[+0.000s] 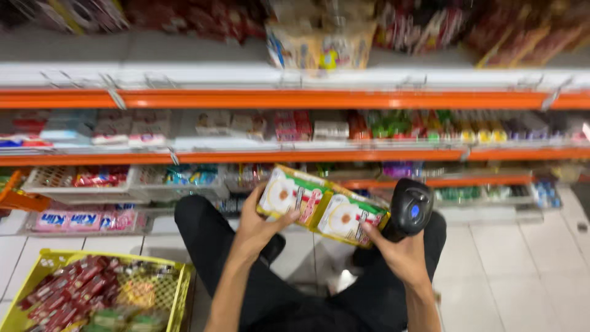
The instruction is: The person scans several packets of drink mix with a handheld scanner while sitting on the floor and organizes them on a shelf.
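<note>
My left hand [258, 227] grips the left end of a green and yellow multi-pack of flat packets [319, 206], held level in front of the shelves. My right hand [399, 252] supports the right end of that pack with a fingertip and also holds a black handheld scanner [410, 209] with a blue button, just right of the pack. My knees in black trousers [203, 227] show below, as I crouch on the white tiled floor.
Orange-edged store shelves [295, 98] with many small packaged goods run across the view. White wire trays [80, 184] sit on the lowest shelf at the left. A yellow plastic crate [178, 289] with red and green packets stands on the floor at lower left.
</note>
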